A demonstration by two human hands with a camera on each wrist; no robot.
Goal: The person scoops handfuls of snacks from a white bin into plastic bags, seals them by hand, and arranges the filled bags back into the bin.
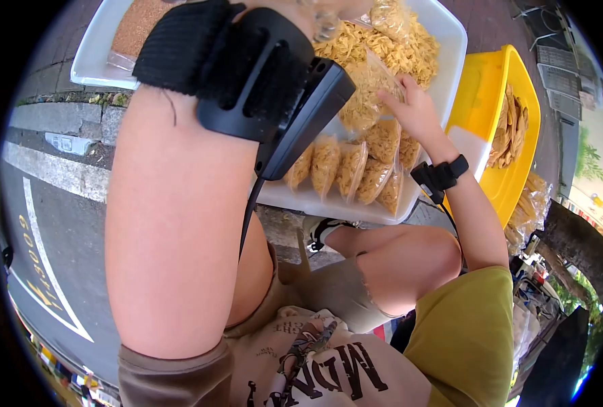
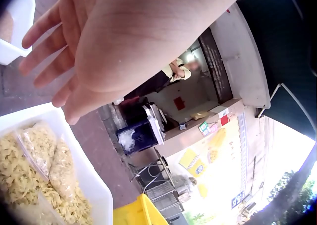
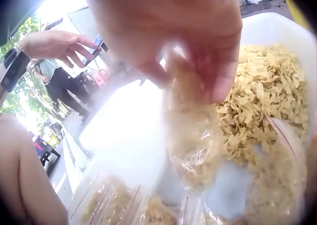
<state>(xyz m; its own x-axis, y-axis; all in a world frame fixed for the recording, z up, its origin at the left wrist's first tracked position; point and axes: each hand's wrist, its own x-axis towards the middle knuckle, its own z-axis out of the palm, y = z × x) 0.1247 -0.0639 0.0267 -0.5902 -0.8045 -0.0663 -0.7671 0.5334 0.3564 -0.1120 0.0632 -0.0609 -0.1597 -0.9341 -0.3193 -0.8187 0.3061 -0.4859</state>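
Note:
My right hand (image 1: 415, 112) pinches the top of a clear zip bag (image 1: 369, 95) of pale yellow dried strips, over a white tub (image 1: 450, 41). In the right wrist view, the right hand's (image 3: 173, 31) thumb and fingers grip the bag (image 3: 193, 136), which hangs down. My left hand (image 2: 84, 46) is raised in the air beyond the tub's rim, its fingers spread and holding nothing; the right wrist view also shows this left hand (image 3: 57, 45). Loose strips (image 3: 262, 96) fill one side of the tub, and several filled bags (image 1: 352, 169) stand along its near side.
To the right stands a yellow tub (image 1: 532, 129) with flat brown pieces. Another white container (image 1: 88, 61) with reddish-brown grains is at the upper left. My large left forearm (image 1: 172, 224) crosses the head view. A person (image 2: 179, 70) stands behind, in the shop.

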